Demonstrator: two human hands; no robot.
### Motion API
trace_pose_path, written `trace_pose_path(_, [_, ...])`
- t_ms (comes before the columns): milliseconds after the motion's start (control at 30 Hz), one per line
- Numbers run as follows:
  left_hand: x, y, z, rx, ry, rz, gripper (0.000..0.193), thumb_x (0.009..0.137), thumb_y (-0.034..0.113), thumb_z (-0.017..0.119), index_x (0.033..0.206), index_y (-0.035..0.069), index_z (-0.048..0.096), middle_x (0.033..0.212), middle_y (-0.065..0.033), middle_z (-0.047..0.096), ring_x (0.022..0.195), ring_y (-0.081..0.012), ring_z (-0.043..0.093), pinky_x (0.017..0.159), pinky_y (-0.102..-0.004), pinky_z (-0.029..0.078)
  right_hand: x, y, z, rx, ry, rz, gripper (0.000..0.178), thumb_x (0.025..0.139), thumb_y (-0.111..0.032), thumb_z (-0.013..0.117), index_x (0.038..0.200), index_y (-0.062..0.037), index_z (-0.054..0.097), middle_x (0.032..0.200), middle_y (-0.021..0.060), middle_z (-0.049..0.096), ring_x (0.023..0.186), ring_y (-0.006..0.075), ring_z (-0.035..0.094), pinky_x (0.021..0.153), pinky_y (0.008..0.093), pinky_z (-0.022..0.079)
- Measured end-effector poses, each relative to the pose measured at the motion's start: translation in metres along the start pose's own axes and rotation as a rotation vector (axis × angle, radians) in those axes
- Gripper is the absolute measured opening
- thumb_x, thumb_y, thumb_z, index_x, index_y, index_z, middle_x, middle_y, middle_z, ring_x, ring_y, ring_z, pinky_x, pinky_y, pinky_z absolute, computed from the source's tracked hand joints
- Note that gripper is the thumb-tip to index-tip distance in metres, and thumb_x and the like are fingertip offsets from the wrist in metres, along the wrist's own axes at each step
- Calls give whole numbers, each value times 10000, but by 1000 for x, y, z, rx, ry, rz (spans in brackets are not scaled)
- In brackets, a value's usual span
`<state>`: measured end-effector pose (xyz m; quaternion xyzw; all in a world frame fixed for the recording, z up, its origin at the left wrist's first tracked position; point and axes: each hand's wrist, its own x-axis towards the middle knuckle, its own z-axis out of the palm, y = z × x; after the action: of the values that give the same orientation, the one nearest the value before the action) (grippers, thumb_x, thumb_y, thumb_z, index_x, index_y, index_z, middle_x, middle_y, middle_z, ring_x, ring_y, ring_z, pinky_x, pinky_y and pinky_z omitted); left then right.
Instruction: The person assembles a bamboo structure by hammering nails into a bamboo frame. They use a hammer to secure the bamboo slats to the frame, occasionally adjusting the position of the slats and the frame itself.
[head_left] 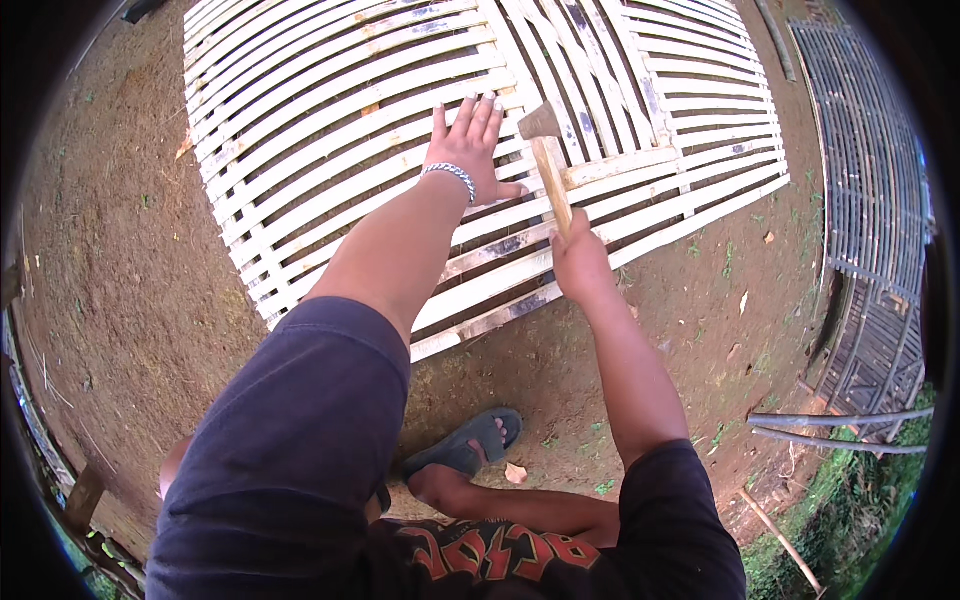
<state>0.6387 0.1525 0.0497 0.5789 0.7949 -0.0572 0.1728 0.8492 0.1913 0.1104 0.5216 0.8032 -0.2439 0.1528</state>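
A large panel of pale split-bamboo slats point(330, 185) lies over the ground in front of me, with crosswise strips running through its middle. My left hand point(467, 150) rests on the slats, fingers spread, a silver chain bracelet round the wrist. To its right, my right hand point(580, 258) is wrapped round the light wooden handle of a hatchet point(553, 185). The dark metal head of the hatchet points away from me, over the slats near the middle strips. Whether the head touches the bamboo I cannot tell.
Bare brown soil point(120, 260) surrounds the panel. On the right stands a dark slatted bamboo rack point(870, 150), with loose poles point(840, 420) and grass below it. My sandalled foot point(470, 445) is on the soil near the panel's near edge. A stick point(780, 540) lies at lower right.
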Motion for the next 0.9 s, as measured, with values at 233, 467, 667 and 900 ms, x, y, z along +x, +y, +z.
trace_pose_path(233, [0, -5, 8, 9, 28, -13, 1276, 810, 929, 483, 1686, 75, 119, 1764, -103, 113, 1630, -284, 69, 1292, -592, 79, 7, -35, -38, 568, 507, -267, 409, 1061, -220, 549, 1388, 1, 442, 916, 262, 700, 837, 475, 697, 757, 546, 523])
trace_pose_path(467, [1, -3, 3, -1, 7, -12, 1286, 807, 931, 490, 1688, 79, 101, 1765, -98, 105, 1631, -286, 65, 1291, -593, 79, 0, -17, -46, 61, -51, 95, 417, 1065, -242, 541, 1394, -10, 436, 1057, 314, 710, 1052, 507, 684, 932, 591, 531])
trace_pose_path(667, [3, 1, 3, -19, 19, 4, 1283, 811, 934, 479, 1688, 76, 102, 1765, -99, 109, 1630, -285, 61, 1290, -594, 80, 10, -20, -33, 402, 470, -116, 372, 1088, -237, 514, 1370, -8, 432, 957, 233, 694, 931, 398, 716, 818, 517, 563])
trace_pose_path(900, [0, -7, 9, 13, 15, -18, 1303, 793, 948, 479, 1687, 74, 110, 1766, -95, 112, 1631, -284, 65, 1292, -593, 78, -3, -18, -43, 162, 98, 35, 363, 1058, -242, 568, 1315, -8, 462, 1049, 327, 690, 1031, 511, 677, 891, 574, 525])
